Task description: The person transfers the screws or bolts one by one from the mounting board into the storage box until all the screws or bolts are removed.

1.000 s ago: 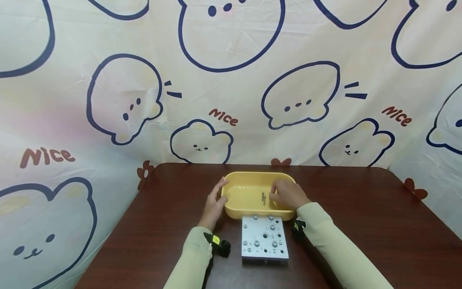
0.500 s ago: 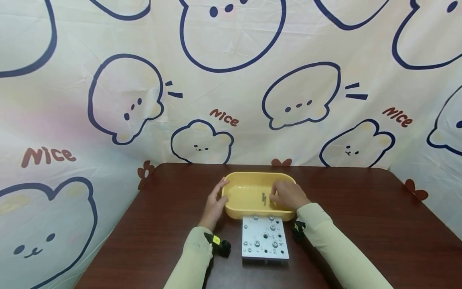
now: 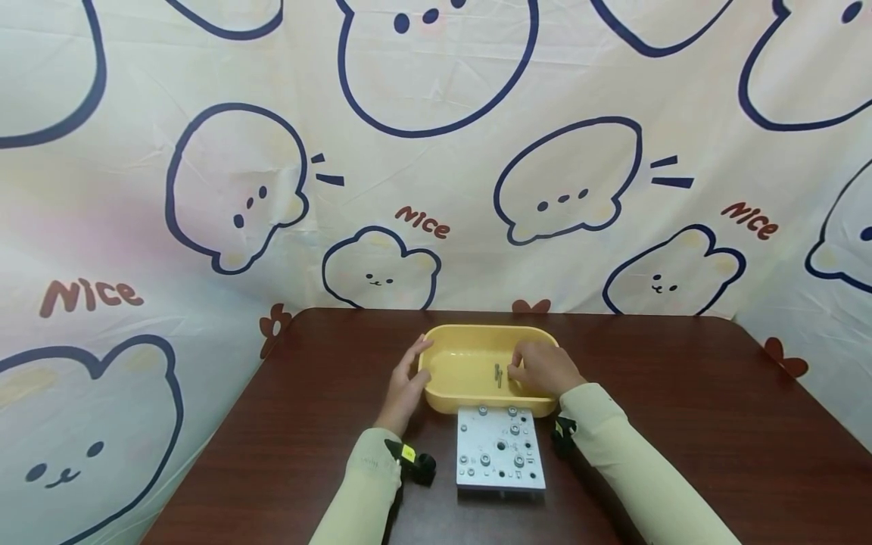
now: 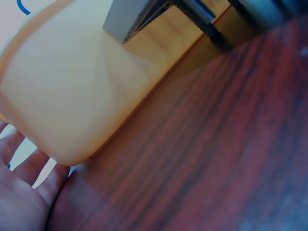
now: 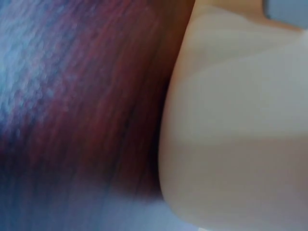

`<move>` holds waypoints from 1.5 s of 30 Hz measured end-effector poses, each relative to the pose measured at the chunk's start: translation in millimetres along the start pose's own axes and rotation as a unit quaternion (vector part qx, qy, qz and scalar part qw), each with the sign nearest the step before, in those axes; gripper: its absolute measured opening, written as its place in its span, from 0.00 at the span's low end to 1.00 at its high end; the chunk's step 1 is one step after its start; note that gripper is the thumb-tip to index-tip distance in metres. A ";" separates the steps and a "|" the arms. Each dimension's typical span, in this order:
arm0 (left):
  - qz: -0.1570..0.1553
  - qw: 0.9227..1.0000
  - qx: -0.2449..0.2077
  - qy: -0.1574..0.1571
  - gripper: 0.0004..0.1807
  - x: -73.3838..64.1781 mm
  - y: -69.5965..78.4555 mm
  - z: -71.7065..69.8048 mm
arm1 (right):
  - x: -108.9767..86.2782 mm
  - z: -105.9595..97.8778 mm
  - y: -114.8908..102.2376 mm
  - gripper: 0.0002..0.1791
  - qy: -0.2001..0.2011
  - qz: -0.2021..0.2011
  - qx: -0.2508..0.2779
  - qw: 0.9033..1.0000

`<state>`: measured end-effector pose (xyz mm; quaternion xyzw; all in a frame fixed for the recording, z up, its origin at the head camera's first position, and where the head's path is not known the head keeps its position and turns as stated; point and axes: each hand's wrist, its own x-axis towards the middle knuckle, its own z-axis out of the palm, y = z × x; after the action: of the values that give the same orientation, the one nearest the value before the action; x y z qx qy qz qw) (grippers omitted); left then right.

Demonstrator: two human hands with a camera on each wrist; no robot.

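Note:
A yellow tray (image 3: 453,403) lies on the table, with a few small screws (image 3: 498,375) on its floor. My left hand (image 3: 403,386) is at the tray's left end, its fingers extended and touching the rim. In the left wrist view, the fingers (image 4: 30,168) are spread against the outside of the tray wall (image 4: 62,96). My right hand (image 3: 545,367) reaches over the right side into the tray, its fingers bent down beside the screws. Whether it pinches one is hidden. The right wrist view shows only the tray's outer wall (image 5: 236,125), not the hand.
A silver metal plate (image 3: 500,473) with several bolts and holes stands raised on legs, right against the tray's near side. Bolt ends (image 4: 199,21) stick out beneath it. The dark wooden table (image 3: 715,424) extends to both sides, with a patterned cloth (image 3: 470,182) behind it.

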<state>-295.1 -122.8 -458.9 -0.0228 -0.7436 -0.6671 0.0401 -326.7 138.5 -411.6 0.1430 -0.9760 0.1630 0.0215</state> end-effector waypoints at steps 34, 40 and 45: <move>-0.006 1.000 0.004 0.004 0.30 -3.3 -1.5 0.3 | -2.9 -21.2 -7.7 0.04 0.012 -0.076 0.118 0.990; 0.002 1.000 0.003 0.000 0.30 -2.0 -0.5 -0.5 | -19.2 -34.4 -24.7 0.06 -0.014 -0.103 0.141 0.985; 0.010 1.000 0.006 0.000 0.30 -1.4 1.4 0.2 | -37.3 -40.3 -38.2 0.07 -0.030 -0.139 0.140 0.980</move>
<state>-293.5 -122.5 -457.6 -0.0300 -0.7475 -0.6619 0.0467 -280.2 127.0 -364.8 0.2833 -0.9143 0.2894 -0.0061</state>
